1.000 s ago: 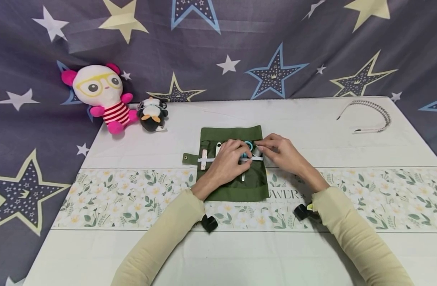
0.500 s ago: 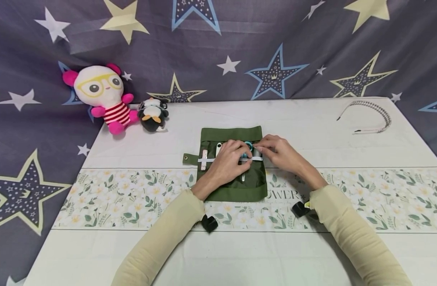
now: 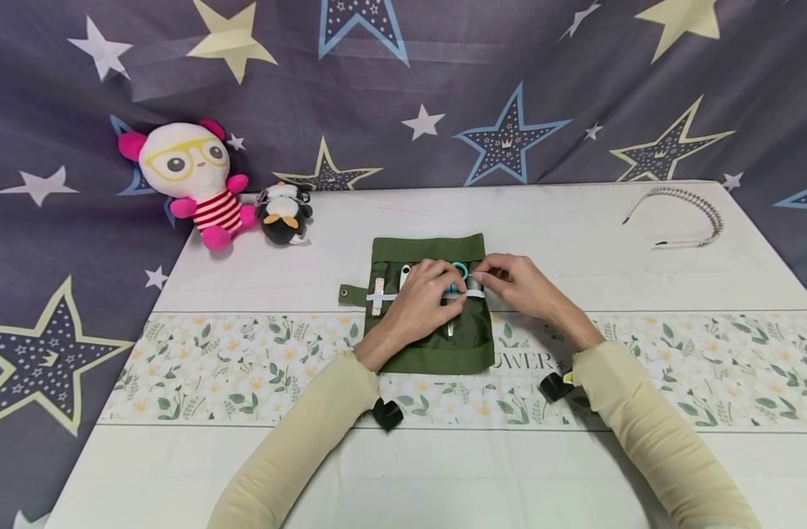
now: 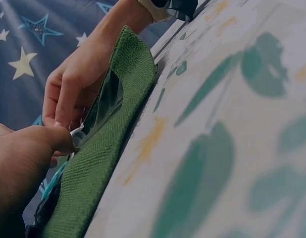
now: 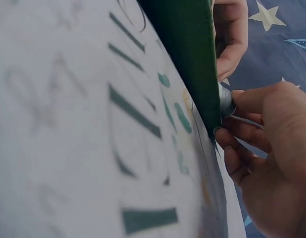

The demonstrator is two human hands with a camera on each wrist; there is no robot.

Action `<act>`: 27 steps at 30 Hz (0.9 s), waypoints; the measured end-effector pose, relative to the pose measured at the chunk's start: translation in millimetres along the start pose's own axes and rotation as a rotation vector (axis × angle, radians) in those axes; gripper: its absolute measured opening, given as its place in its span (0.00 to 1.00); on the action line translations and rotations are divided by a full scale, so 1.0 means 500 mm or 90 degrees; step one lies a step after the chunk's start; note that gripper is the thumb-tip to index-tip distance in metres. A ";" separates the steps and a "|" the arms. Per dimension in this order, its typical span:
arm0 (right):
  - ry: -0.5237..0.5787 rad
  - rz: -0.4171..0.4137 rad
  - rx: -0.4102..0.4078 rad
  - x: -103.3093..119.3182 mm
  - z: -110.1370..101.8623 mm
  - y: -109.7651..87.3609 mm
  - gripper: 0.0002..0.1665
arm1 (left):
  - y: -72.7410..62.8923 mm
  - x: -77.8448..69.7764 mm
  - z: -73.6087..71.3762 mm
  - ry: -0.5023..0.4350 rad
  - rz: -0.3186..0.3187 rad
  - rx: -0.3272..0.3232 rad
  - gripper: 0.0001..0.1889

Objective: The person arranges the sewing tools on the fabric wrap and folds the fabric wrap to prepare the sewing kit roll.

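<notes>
A green fabric tool roll [image 3: 436, 360] lies unfolded on the table, a white elastic band [image 3: 474, 293] across it. My left hand [image 3: 424, 294] rests over its middle, thumb and finger pinching the band. At the right end, my right hand [image 3: 522, 283] pinches a small silvery-grey cylinder [image 5: 226, 101] by the band; its exact kind is unclear. Scissors with teal handles [image 3: 461, 269] show beside the left fingers, their blades mostly hidden. Under the band at left sits a pale pink strip [image 3: 377, 296], and a white-ended tool [image 3: 405, 273] is partly covered by the left hand.
A pink-and-white plush toy [image 3: 201, 176] and a penguin plush [image 3: 283, 213] sit at the back left. A headband [image 3: 697, 209] lies at the back right. Behind the table [image 3: 443, 470] hangs a starry curtain [image 3: 377, 95]. The roll's snap tab [image 3: 353, 295] points left.
My right fingers have shifted slightly at the roll's right edge, around the grey cylinder. My left hand has stayed in place.
</notes>
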State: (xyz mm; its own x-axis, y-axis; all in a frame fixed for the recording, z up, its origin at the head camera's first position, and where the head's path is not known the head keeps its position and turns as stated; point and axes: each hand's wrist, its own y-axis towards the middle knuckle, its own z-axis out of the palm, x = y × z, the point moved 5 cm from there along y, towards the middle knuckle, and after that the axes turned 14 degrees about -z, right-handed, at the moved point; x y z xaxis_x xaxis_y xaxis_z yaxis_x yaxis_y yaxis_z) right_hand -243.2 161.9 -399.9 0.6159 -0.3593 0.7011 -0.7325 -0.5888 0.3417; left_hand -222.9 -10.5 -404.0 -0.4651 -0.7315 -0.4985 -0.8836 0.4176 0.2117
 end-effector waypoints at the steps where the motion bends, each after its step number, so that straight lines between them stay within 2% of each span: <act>1: 0.007 0.002 -0.002 -0.001 0.001 0.000 0.09 | 0.000 0.000 0.000 -0.001 0.000 0.000 0.04; 9: 0.075 0.025 -0.009 -0.013 0.003 -0.001 0.08 | -0.001 -0.001 -0.002 -0.003 -0.004 0.002 0.05; 27: 0.119 0.053 0.039 -0.028 0.001 0.003 0.09 | -0.001 0.001 0.001 -0.006 -0.019 0.022 0.05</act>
State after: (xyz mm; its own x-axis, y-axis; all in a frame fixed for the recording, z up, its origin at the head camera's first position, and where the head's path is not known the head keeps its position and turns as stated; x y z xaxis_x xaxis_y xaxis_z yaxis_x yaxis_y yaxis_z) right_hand -252.8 166.0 -409.6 0.4849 -0.2720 0.8312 -0.7565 -0.6073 0.2426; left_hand -222.8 -10.6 -404.7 -0.4382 -0.7386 -0.5122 -0.8945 0.4142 0.1681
